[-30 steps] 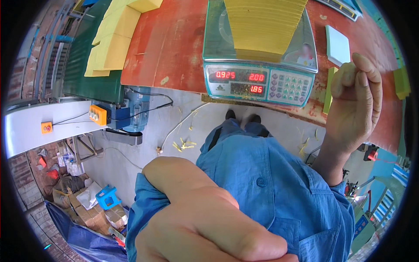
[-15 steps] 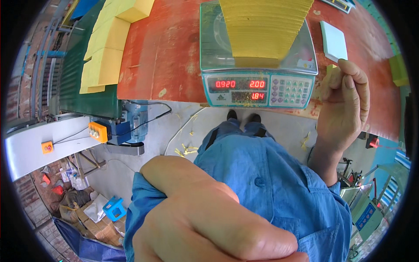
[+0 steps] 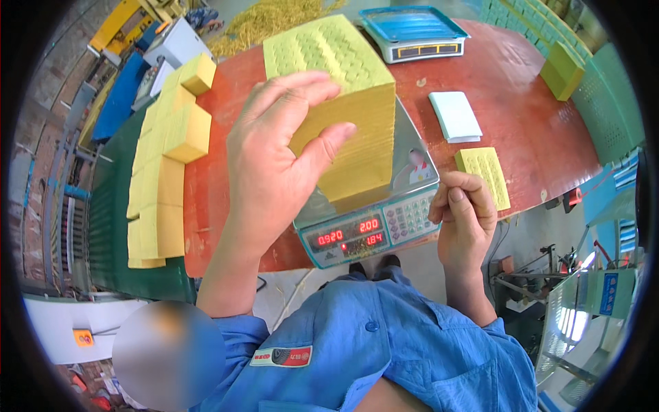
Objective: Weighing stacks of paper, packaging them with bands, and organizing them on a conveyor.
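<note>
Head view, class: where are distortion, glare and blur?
Head view throughout: the red table bows in fisheye curves; bright glare marks the equipment at lower right; a round patch at lower left is blurred out; the yellow stack looks fairly sharp.

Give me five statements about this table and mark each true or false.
1. The tall yellow stack stands on the scale with the lit display. True.
2. The white pad lies on the red table. True.
3. The left hand covers the white pad. False: the left hand is by the tall yellow stack.
4. The blue-topped scale stands on the red table. True.
5. The right hand is spread flat. False: the right hand is curled.
</note>
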### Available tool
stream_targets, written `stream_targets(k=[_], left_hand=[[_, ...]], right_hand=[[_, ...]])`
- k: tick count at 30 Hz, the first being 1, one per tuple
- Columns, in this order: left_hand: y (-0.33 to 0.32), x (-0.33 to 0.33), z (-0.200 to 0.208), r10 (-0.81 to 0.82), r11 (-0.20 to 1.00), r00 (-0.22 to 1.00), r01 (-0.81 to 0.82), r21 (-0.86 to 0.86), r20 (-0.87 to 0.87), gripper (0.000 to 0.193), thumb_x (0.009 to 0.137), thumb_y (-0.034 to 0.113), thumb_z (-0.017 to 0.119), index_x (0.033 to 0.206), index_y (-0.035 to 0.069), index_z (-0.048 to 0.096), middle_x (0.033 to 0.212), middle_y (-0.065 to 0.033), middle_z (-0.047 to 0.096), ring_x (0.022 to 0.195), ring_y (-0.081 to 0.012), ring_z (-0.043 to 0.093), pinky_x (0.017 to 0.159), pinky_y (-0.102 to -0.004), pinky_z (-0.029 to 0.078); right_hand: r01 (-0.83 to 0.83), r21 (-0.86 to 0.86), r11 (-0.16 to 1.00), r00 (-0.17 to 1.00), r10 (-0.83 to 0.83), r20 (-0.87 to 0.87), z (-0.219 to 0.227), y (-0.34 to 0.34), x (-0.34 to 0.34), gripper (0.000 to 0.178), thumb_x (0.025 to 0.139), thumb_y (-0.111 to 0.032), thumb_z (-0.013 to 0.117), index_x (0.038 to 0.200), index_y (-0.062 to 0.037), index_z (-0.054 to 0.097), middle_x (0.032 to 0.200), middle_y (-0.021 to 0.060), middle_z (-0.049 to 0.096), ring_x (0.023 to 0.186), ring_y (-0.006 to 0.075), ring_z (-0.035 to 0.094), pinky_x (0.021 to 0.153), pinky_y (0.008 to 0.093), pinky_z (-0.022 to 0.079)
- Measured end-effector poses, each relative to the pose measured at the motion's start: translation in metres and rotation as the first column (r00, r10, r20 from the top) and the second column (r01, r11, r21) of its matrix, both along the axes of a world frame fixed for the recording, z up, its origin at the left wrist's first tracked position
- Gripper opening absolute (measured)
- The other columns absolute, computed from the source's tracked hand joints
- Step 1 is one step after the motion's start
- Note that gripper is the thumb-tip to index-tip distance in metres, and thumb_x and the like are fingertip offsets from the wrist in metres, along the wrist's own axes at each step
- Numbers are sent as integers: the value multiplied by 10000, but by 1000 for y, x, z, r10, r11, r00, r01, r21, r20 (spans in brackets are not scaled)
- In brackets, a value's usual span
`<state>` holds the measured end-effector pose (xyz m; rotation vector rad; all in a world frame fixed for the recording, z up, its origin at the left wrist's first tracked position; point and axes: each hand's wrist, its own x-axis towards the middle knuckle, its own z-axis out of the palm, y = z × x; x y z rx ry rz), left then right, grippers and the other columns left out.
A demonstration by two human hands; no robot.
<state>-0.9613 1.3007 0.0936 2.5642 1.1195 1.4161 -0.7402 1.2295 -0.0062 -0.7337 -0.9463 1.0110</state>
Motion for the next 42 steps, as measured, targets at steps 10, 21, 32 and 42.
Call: stream_targets(k=[10,21,32,42], left_hand=[[21,8,2,102,992,994,-98,-83,45,107,835,-41,686,932,-4,656,1002,-88,678,938,-186,633,838,-292,490],[-19,51,11,182,947,982,-161,278,-49,88,795,11,704,851,36,641,971,-84,684,911,-244,632,875,-408,474],[-57,193,-123,-443,894,836,441,-83,-325,388,879,252,671,1194,33,615,1298,-125,588,1191,-253,563,1089,-514,354],[-83,170,-157,-475,713,880,393,-581,12,391,788,120,765,1140,-5,650,1074,-150,683,997,-325,659,895,-385,515]], right_hand=[[11,-80,997,999,-14,-42,-3,-8,13,162,986,-26,507,1073,21,636,734,40,594,643,95,535,602,240,427],[-187,-97,977,977,175,-122,-9,-12,44,346,1031,-261,459,1195,16,585,853,90,615,726,148,586,659,287,468],[-125,-526,841,961,-29,-275,-57,-10,169,373,887,-35,605,1253,30,575,1178,141,652,1018,218,652,873,360,534],[-50,-576,816,962,193,191,-110,57,260,504,856,29,561,1353,87,494,1195,148,632,1064,198,617,936,321,484]])
